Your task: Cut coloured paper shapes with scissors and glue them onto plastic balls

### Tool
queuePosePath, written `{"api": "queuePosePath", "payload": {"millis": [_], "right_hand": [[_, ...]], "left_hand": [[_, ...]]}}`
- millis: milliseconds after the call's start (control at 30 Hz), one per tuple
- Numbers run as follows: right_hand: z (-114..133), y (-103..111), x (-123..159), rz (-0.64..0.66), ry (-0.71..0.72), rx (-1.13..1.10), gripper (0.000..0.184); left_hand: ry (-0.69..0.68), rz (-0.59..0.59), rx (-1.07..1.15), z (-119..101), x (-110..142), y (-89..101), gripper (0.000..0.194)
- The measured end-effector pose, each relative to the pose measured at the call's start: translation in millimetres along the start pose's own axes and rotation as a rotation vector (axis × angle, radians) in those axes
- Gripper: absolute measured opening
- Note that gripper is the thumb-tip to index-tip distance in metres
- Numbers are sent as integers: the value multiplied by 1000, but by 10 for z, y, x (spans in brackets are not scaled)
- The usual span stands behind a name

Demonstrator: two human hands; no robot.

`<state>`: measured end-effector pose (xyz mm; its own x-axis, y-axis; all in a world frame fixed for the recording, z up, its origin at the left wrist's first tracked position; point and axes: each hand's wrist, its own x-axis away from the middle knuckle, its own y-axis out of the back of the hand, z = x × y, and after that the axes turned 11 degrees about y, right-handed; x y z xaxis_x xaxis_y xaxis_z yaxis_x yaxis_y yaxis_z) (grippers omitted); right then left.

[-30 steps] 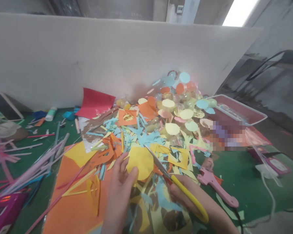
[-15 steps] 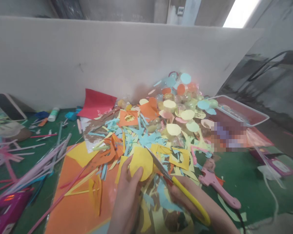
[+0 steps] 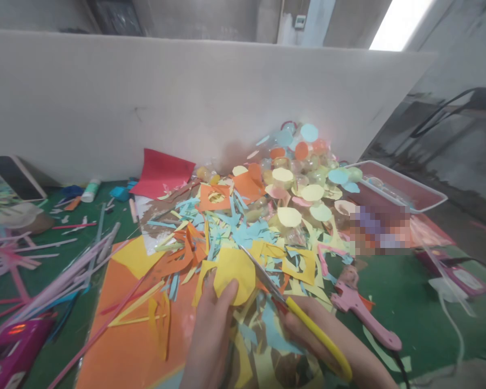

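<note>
Between the thumb and fingers of my left hand (image 3: 216, 319) is a roundish piece of yellow paper (image 3: 235, 270). My right hand (image 3: 308, 327) grips a pair of scissors (image 3: 281, 298) with yellow handles. Their metal blades look closed and point up and left, close to the right edge of the yellow paper. Part of the grip is hidden behind the handles. Under and around both hands lie paper scraps in blue, yellow and orange, among them a yellow square with a hole cut in it (image 3: 302, 265).
Paper discs (image 3: 289, 217) and clear balls are heaped at the back right, beside a pink bin (image 3: 413, 189). A pink glue gun (image 3: 364, 313) with a cord lies right of my hand. Pale purple strips (image 3: 73, 270) and a phone (image 3: 16, 175) are at left. A white board (image 3: 186, 97) stands behind.
The yellow paper has turned slightly in my left hand and shows a little wider. The scissors stay nearly in place. The whole view has shifted slightly.
</note>
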<state>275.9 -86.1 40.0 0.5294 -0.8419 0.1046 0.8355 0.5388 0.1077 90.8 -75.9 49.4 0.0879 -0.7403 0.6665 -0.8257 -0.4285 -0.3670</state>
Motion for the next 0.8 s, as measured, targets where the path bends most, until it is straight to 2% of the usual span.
{"api": "queuePosePath", "payload": {"millis": [133, 233, 400, 600, 800], "right_hand": [[36, -3, -14, 17, -1, 8, 54], [54, -2, -21, 16, 19, 31, 54], [25, 11, -1, 21, 32, 118, 55], [-7, 0, 51, 81, 45, 143, 42], [55, -55, -37, -14, 18, 50, 56]], "left_hand": [[-17, 52, 57, -2, 46, -82, 71], [-3, 31, 105, 5, 52, -118, 67], [-30, 37, 124, 11, 28, -112, 70], [-62, -11, -65, 1, -28, 0, 69], [-119, -55, -169, -40, -68, 106, 66]]}}
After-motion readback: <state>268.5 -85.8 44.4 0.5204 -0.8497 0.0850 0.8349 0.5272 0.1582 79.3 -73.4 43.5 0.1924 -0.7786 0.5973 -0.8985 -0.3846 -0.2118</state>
